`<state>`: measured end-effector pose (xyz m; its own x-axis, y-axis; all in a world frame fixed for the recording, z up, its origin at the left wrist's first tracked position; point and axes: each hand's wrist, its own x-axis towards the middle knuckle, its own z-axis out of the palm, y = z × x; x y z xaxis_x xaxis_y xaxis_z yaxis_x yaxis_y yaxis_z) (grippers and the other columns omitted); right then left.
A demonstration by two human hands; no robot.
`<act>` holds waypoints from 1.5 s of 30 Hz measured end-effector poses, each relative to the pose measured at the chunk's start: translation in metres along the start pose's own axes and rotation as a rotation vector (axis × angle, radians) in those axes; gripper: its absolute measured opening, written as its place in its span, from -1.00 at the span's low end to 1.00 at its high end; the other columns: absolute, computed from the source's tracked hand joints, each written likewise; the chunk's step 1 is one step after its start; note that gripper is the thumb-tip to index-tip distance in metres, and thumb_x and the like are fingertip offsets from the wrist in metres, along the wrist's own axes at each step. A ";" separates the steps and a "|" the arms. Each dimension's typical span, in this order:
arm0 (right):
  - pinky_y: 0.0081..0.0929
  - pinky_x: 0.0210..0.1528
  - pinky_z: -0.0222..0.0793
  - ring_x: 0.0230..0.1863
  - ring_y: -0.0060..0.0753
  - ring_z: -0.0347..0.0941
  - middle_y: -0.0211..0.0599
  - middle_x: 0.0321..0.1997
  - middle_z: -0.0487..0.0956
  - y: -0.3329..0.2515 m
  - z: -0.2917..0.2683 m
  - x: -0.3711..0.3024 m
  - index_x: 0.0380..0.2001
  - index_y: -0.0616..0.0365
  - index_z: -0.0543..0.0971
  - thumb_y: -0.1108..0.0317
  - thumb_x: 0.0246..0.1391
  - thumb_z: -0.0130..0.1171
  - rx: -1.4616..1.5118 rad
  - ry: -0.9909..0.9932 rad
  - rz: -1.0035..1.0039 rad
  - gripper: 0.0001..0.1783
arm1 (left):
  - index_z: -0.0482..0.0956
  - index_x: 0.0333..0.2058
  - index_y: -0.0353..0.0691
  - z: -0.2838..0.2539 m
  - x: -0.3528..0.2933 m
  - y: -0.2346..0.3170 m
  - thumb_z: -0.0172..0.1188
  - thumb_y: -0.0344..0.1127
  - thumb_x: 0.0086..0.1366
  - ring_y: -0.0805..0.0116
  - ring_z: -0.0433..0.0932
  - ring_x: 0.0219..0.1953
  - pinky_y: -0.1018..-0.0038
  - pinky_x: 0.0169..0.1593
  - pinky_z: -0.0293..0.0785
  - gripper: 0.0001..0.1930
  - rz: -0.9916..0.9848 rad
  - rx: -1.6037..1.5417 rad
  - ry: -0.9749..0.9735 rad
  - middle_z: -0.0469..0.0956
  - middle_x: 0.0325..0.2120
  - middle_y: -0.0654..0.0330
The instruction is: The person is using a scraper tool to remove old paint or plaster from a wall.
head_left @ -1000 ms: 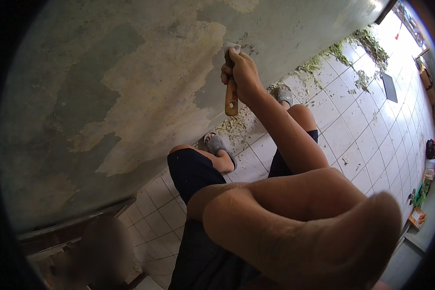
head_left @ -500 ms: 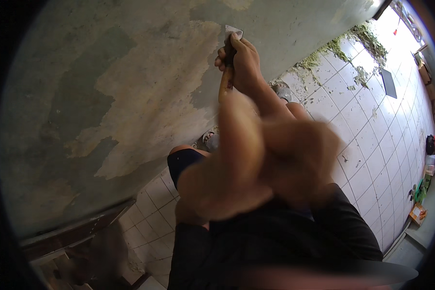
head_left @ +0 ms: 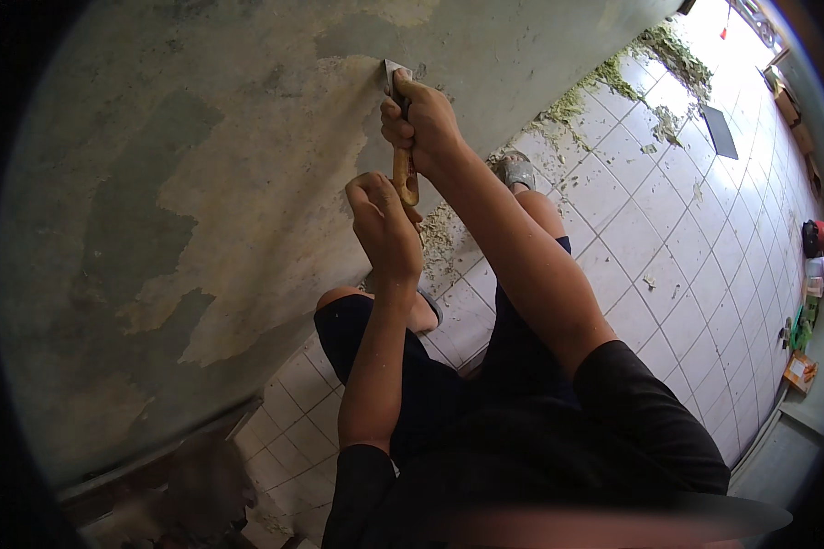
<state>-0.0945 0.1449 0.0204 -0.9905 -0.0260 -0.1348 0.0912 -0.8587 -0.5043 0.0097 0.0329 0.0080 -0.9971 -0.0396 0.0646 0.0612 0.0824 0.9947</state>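
Note:
My right hand (head_left: 423,123) is closed around a paint scraper (head_left: 406,178) with a wooden handle, thumb pressed near its metal blade. The blade's edge meets the wall (head_left: 256,174), at the border between a bare, pale patch and the grey-green paint. Just below the handle's butt is my left hand (head_left: 387,227), its fingers curled inward with nothing visible in them. It is very close to the butt; whether it touches cannot be made out.
Paint flakes (head_left: 439,242) lie on the white tiled floor (head_left: 650,220) along the wall, with bigger heaps of peelings (head_left: 677,64) farther off. A dark flat sheet (head_left: 720,133) lies beyond my right arm. An orange box (head_left: 799,372) and other goods line the right side.
My left forearm, blurred before, now shows sharply, with the hand below the scraper's butt. My right hand and the scraper appear slightly lower and farther left in view.

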 end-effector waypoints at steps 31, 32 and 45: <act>-0.63 -0.74 -0.07 -0.77 -0.70 0.01 -0.51 -0.63 0.31 -0.012 0.000 0.009 -0.31 0.08 0.36 0.14 0.53 -0.14 0.125 -0.072 0.008 -0.68 | 0.34 -0.55 -0.33 0.044 0.051 -0.007 0.08 0.01 0.54 0.53 0.41 -0.56 0.46 -0.60 0.35 -0.44 0.427 0.174 0.443 0.40 -0.64 0.22; -0.63 -0.74 -0.07 -0.77 -0.70 0.01 -0.51 -0.63 0.31 -0.010 -0.001 0.009 -0.31 0.08 0.36 0.14 0.53 -0.14 0.124 -0.074 0.007 -0.68 | 0.34 -0.55 -0.33 0.045 0.047 -0.009 0.08 0.01 0.54 0.53 0.41 -0.56 0.46 -0.60 0.35 -0.44 0.429 0.173 0.444 0.40 -0.64 0.22; -0.56 -0.72 -0.06 -0.76 -0.64 0.06 -0.40 -0.62 0.38 -0.015 -0.007 0.014 -0.37 0.12 0.39 0.16 0.49 -0.11 0.051 -0.060 0.034 -0.66 | 0.29 -0.57 -0.32 0.056 0.054 -0.013 0.08 -0.01 0.54 0.55 0.37 -0.57 0.50 -0.60 0.39 -0.44 0.435 0.085 0.498 0.35 -0.63 0.24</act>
<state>-0.1092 0.1610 0.0205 -0.9915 -0.0850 -0.0990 0.1211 -0.8817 -0.4561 -0.0471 0.0859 -0.0063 -0.7412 -0.4389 0.5080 0.4290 0.2724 0.8613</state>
